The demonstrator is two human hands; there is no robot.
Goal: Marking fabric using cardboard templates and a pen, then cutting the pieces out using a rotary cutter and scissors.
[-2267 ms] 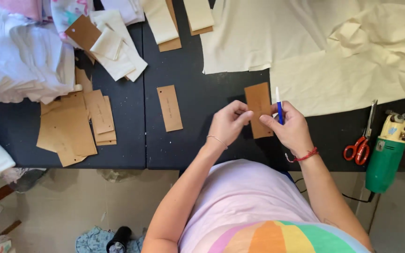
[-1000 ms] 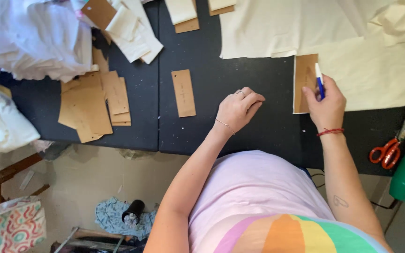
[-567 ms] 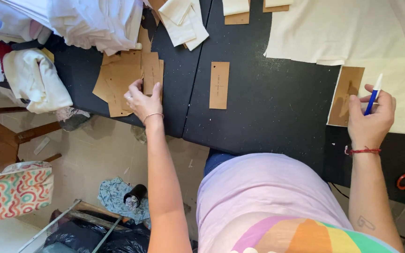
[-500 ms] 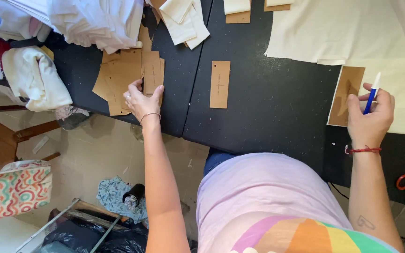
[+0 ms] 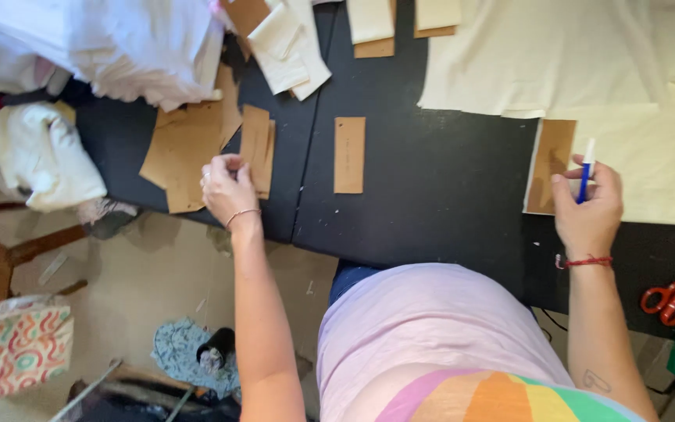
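Left hand (image 5: 228, 187) now on cardboard stack (image 5: 197, 148)

The table (image 5: 431, 211) is black, and the cardboard pieces (image 5: 189, 148) on it are brown, like the one small card (image 5: 349, 154) lying alone. The big cloth (image 5: 587, 55) is pale cream, the pile of cloth (image 5: 111, 39) is white, the pen (image 5: 585, 168) is blue with a white cap, and the scissors (image 5: 669, 299) have red handles. The shirt (image 5: 431, 328) is light pink with rainbow stripes at the bottom, the wrist string (image 5: 585, 262) is red, and the bag (image 5: 13, 352) has wavy red, green and white lines.
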